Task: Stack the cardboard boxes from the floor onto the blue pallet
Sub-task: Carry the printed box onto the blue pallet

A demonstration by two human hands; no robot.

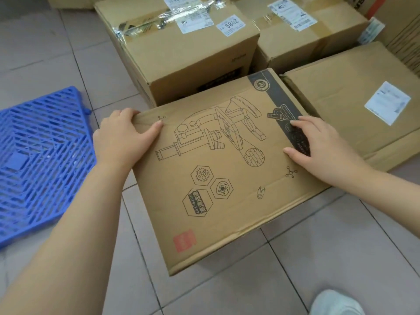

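Note:
A flat cardboard box printed with a microscope drawing [227, 178] lies in the middle of the view, over the tiled floor. My left hand [123, 138] grips its far left corner, thumb on top and fingers curled over the edge. My right hand [318, 142] rests on its right side over the black printed strip, thumb on top, fingers reaching past the edge. Whether the box is lifted off the floor I cannot tell. The blue plastic grid pallet [38, 155] lies flat on the floor to the left, with nothing on it.
A large taped box with shipping labels [181, 48] stands behind the held box. Another labelled box [311, 32] stands at the back right, and a flat box with a white label [363, 110] lies on the right. A light shoe [336, 303] shows at the bottom right.

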